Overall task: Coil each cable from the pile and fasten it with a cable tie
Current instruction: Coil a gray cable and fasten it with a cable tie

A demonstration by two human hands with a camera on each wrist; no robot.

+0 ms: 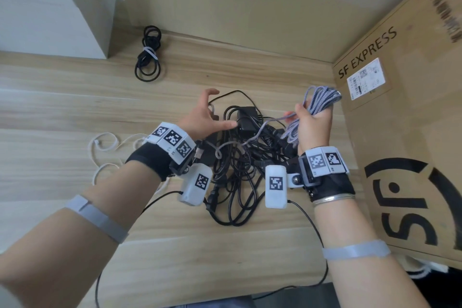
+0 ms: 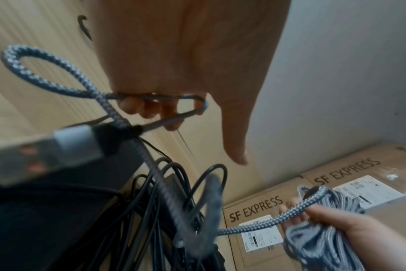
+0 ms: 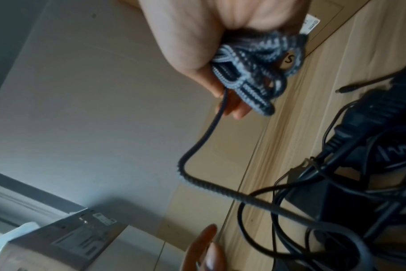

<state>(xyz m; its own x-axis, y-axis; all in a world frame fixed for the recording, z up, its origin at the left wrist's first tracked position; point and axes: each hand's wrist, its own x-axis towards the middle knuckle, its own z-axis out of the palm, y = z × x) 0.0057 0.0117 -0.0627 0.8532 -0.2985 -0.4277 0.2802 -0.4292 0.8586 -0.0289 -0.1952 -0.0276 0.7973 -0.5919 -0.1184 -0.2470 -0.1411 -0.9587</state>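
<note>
My right hand (image 1: 313, 122) grips a half-wound coil of grey-white braided cable (image 1: 321, 99), held up above the table's right side. From the coil (image 3: 255, 73) a free strand (image 3: 190, 159) runs down across the pile of black cables (image 1: 237, 165). My left hand (image 1: 205, 117) hovers over the pile's far left, thumb stretched out. In the left wrist view its curled fingers (image 2: 148, 108) hook a loop of that braided cable (image 2: 155, 174), and the USB plug (image 2: 46, 146) hangs close to the wrist. A black power adapter (image 1: 246, 119) lies in the pile.
A coiled black cable bound with a white tie (image 1: 148, 56) lies at the back left. Loose white cable ties (image 1: 105, 147) lie left of my left wrist. A large SF EXPRESS cardboard box (image 1: 400, 145) fills the right side, and a white box (image 1: 50, 7) stands back left.
</note>
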